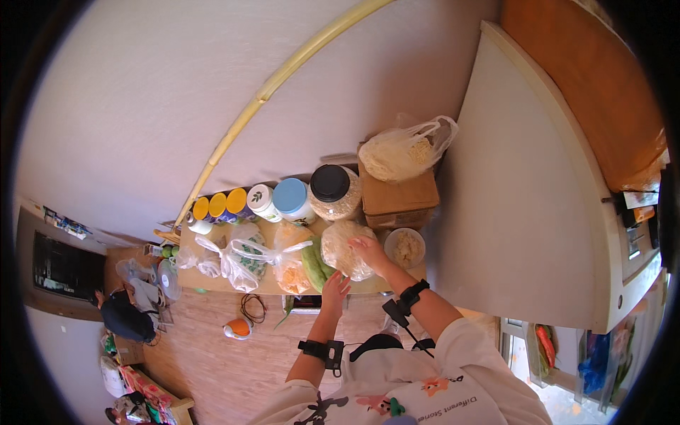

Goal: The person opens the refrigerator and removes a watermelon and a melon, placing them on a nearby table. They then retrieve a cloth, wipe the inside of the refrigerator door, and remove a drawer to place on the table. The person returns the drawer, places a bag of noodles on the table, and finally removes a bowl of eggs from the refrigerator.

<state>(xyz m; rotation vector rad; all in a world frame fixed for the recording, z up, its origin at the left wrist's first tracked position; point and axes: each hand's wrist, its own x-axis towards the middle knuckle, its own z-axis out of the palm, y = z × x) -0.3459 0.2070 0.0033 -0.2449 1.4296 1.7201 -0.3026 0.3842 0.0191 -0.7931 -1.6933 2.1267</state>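
Observation:
In front of me, a clear plastic bag of pale contents (345, 249) rests on a wooden table (212, 284). My right hand (367, 252) lies over its right side, fingers bent; whether they pinch the plastic is unclear. Close to the bag's lower edge is my left hand (336, 292), its fingers spread beside the tip of a long green gourd (315, 265). To the right of the bag stands a round white tub (390, 245) with pale, crumbly food (409, 249). A tied plastic bag with orange contents (292, 279) sits left of the gourd.
A large black-lidded jar (334, 191), a blue-lidded tub (290, 196) and several yellow-lidded cans (236, 201) line the wall. A cardboard box (398, 199) carries another plastic bag (396, 154). At right stands a tall white refrigerator (510, 202). Other people (127, 316) are at left.

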